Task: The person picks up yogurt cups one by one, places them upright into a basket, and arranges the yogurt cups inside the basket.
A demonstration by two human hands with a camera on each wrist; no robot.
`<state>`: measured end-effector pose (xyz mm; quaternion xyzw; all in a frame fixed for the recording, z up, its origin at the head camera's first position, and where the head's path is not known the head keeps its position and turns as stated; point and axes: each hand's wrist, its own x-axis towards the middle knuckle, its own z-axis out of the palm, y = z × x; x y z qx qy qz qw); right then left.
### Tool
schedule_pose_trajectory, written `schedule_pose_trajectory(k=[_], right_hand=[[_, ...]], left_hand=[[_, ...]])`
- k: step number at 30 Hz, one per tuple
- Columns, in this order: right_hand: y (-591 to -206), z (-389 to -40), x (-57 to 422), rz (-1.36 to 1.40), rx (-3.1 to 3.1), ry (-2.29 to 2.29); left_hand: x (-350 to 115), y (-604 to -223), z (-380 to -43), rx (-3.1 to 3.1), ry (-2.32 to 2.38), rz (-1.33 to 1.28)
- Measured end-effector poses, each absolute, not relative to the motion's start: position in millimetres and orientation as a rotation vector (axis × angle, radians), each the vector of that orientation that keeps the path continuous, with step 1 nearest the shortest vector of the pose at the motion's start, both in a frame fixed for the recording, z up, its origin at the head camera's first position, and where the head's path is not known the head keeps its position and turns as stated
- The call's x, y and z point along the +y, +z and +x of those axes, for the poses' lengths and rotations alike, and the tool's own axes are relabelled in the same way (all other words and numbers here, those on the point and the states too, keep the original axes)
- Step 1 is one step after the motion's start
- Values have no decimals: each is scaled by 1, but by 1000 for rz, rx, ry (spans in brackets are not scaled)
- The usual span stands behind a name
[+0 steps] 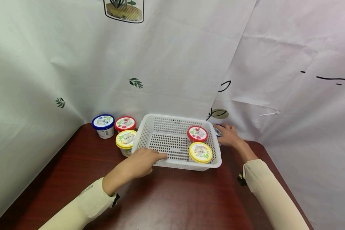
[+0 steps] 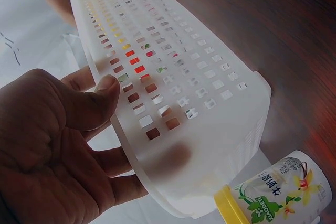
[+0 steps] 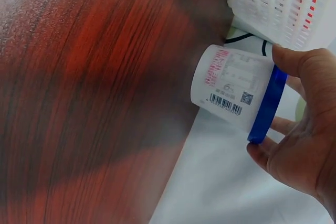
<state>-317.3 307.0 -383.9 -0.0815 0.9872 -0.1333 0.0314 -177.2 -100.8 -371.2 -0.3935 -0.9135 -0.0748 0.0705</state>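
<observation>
Two arms in pale sleeves point(image 1: 276, 195) reach forward over the table, spread to either side of a white slotted basket point(image 1: 184, 165). The left hand point(image 1: 141, 161) grips the basket's near wall toward its left end, thumb outside and fingers hooked over the rim. The right hand point(image 1: 230, 135) extends past the basket's right end, thumb and fingers curved around the blue lid of a white tub point(image 3: 236, 87). That tub is just outside the basket's right wall, its barcode and small print facing the right wrist camera; whether its base touches the table is unclear. At the basket's right end sit a red-lidded tub point(image 1: 197, 134) and, nearer, a yellow-lidded tub point(image 1: 200, 152), while slotted floor shows across the middle and left. Outside the left wall stand another blue-lidded tub point(image 1: 103, 123), another red-lidded one point(image 1: 125, 123) and another yellow-lidded one point(image 1: 126, 139), the yellow closest to the wall. White cloth point(image 1: 166, 64) rises close behind the basket and along both sides; reddish-brown tabletop point(image 1: 175, 198) stretches from the basket's near wall toward the person.
</observation>
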Motion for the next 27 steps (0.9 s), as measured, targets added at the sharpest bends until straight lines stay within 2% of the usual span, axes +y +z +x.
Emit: schedule_pose_trajectory(k=[27], right_hand=[[-370, -311, 319, -288, 3040, -344]], left_hand=[[-102, -372, -176, -2753, -217, -1178]])
